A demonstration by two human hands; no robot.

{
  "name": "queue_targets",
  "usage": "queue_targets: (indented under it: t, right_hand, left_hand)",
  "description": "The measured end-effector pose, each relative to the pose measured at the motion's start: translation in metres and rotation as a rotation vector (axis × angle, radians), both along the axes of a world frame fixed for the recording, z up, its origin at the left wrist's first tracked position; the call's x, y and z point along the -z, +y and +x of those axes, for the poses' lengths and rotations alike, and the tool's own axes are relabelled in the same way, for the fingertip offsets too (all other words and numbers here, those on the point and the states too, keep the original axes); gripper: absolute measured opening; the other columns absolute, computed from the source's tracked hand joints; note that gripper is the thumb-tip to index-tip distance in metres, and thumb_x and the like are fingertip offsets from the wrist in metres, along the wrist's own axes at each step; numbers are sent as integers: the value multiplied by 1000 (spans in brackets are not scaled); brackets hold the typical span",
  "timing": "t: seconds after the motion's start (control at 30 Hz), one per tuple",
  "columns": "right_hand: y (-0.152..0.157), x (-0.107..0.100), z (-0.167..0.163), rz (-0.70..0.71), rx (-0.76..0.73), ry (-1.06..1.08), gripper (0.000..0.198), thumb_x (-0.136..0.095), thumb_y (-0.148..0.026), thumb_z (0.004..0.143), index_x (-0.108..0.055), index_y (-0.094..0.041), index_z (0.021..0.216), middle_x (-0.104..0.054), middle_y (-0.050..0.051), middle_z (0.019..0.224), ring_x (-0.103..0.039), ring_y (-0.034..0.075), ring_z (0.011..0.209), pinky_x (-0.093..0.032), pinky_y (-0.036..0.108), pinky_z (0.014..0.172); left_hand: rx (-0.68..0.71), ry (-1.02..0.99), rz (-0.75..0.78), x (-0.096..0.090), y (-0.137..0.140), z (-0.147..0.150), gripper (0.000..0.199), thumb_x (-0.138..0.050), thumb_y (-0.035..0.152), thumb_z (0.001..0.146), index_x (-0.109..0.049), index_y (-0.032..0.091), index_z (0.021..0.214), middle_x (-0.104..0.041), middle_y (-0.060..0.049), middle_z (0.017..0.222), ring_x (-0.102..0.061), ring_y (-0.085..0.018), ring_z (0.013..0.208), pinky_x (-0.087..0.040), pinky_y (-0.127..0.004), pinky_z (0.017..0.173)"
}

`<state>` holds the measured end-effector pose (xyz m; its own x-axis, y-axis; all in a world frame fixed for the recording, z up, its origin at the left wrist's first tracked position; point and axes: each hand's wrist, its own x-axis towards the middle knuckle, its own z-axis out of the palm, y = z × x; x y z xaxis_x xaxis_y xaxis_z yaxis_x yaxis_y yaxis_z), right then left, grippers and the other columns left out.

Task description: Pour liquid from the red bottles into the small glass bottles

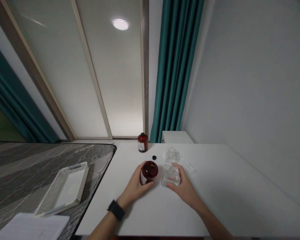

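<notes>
On the white table, my left hand [136, 185] is wrapped round a dark red-brown bottle [150, 170] with a white label. The bottle's mouth is uncapped and faces up. My right hand [183, 186] grips a clear, squarish container [171, 174] by its right side, thumb near and fingers far. A narrow gap parts the bottle and the container. Behind the bottle lies a small black cap [154, 157]. A crumpled clear object [172, 155], perhaps plastic or glass, sits just beyond the container.
A second red-brown bottle [142, 142] with a black cap stands at the table's far edge. To the left, a white perforated basket [82, 181] and white papers [32, 226] lie on a grey striped surface [100, 156]. A wall [260, 100] borders the table's right side.
</notes>
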<state>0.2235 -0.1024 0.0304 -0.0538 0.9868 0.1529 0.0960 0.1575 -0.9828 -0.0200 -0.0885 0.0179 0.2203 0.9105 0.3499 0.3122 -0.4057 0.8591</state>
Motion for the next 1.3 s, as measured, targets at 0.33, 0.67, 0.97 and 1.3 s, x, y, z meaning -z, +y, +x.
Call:
queue_targets:
  t: [0.33, 0.67, 0.97, 1.3]
  right_hand:
    - [-14, -4, -7, -1, -67, 101, 78, -77, -22, 68, -41, -25, 137, -66, 10, 124, -70, 26, 102, -57, 44, 92]
    - [-19, -12, -2, 126, -32, -62, 67, -78, -25, 69, -52, -25, 130, -64, 9, 125, -65, 28, 113, -56, 45, 94]
    - [-26, -33, 11, 185, -81, -290, 77, -77, -19, 67, -49, -24, 138, -54, 9, 136, -52, 28, 130, -39, 47, 113]
    - [-29, -52, 13, 162, -121, -457, 90, -74, -20, 70, -37, -23, 152, -52, 10, 138, -50, 29, 131, -40, 45, 112]
  left_hand:
    - [24, 41, 101, -10, -21, 3, 77, -70, 20, 75, -38, 14, 144, -50, -18, 145, -48, -33, 135, -34, -52, 117]
    - [-32, 49, 168, 4, -30, 8, 76, -76, 26, 76, -41, 18, 143, -54, -16, 140, -52, -34, 131, -39, -52, 114]
    - [-133, 173, 290, 12, -36, 11, 87, -75, 20, 77, -32, 25, 152, -60, -10, 126, -61, -28, 114, -51, -45, 100]
    - [-179, 278, 414, 17, -36, 11, 89, -80, 26, 76, -33, 26, 152, -62, -11, 122, -64, -28, 107, -55, -42, 93]
